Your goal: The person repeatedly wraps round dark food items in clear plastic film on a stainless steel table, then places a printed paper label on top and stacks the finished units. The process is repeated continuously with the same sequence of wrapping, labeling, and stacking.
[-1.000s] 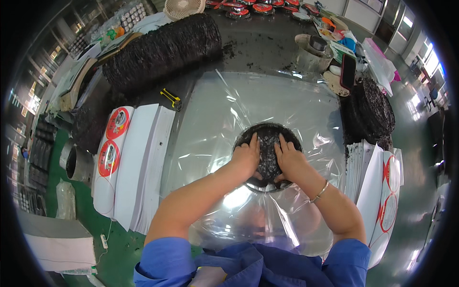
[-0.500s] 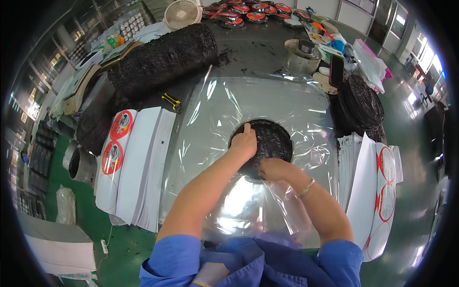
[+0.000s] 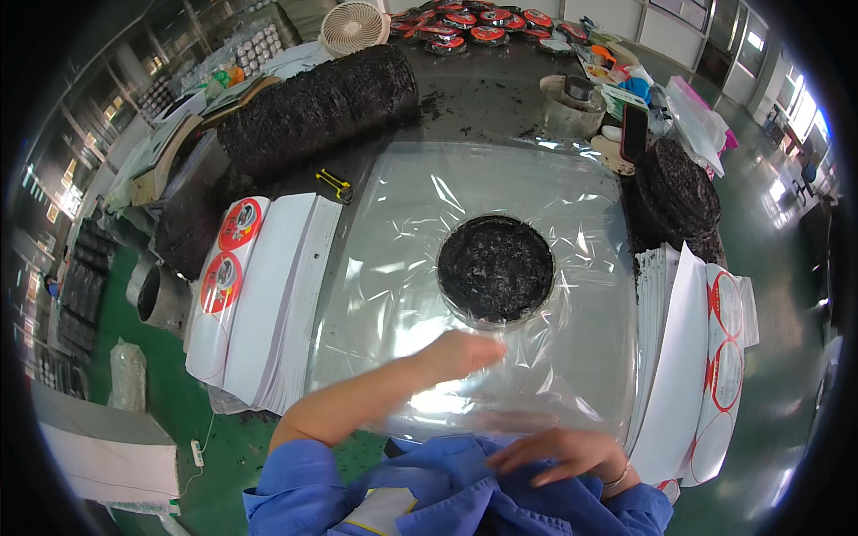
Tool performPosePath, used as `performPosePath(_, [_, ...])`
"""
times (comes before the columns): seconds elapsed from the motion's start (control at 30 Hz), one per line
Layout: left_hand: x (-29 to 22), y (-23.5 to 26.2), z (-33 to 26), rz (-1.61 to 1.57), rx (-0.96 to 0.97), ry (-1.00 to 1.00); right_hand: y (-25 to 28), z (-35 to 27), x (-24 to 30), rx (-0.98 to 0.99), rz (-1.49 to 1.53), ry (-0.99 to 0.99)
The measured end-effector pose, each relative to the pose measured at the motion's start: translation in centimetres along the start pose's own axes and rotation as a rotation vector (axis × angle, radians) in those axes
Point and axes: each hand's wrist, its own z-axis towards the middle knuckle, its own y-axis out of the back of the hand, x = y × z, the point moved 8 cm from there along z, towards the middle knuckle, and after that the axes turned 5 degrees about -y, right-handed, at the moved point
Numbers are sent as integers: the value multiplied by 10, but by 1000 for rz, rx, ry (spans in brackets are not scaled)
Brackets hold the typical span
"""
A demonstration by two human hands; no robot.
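A round black cake [image 3: 496, 268] of flaky stuff, looking like dried seaweed, lies flat on a wide sheet of clear plastic film [image 3: 384, 241] in the middle of the table. The film is creased around it. Just in front of the cake, over the film, is my left hand [image 3: 465, 355]; motion smears its fingers, and whether it holds anything cannot be told. My right hand [image 3: 559, 454] is by the film's front edge, close to my blue smock [image 3: 447, 491], its fingers stretched out with nothing visible in them. Neither hand touches the cake.
Left of the film stands a stack of white sheets with red round labels [image 3: 259, 295]; a similar stack [image 3: 688, 357] stands right. Behind are a long black stack [image 3: 317, 107], a yellow cutter [image 3: 334, 186], a fan [image 3: 354, 29], a metal ring [image 3: 572, 112], a phone [image 3: 634, 134] and red-labelled packs [image 3: 487, 34].
Both hands have left the cake and come back toward my body. The right hand has let go of the film it was at, and the film now lies flatter. The view has shifted slightly.
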Motion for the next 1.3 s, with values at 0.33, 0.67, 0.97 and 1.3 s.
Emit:
performPosePath(0.33, [30, -33, -34, 175, -217, -170, 46, 145, 4, -457, -884, 4])
performPosePath(0.67, [31, 33, 71, 653, -201, -232, 50, 109, -4, -458, -772, 43])
performPosePath(0.97, [20, 87, 41, 728, -388, -375, 43, 141, -2, -267, -795, 332])
performPosePath(1.3, [58, 107, 108, -336, -247, -192, 49, 142, -27, -301, -731, 230])
